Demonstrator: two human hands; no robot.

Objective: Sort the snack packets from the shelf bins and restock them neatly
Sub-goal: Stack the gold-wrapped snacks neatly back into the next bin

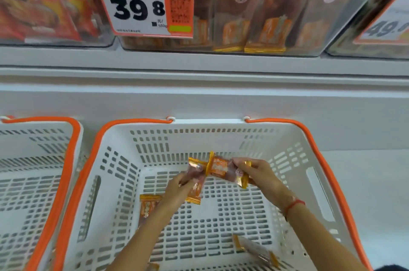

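Inside the white basket (221, 135) with an orange rim, my left hand (177, 188) grips a gold-edged snack packet (195, 186). My right hand (259, 173) pinches another orange-and-gold packet (221, 167) beside it, and the two packets touch at their ends. A loose packet (148, 206) lies on the basket floor under my left forearm. Another loose packet (254, 248) lies near the front right. Above, a clear shelf bin (321, 27) holds several matching gold packets stood in rows.
A second white basket (70, 137) with an orange rim sits to the left. A price tag reading 39.8 (143, 4) hangs on the middle bin. A bin of red flame-printed packets (44, 4) stands at the upper left, and another tagged bin (387, 27) at the upper right.
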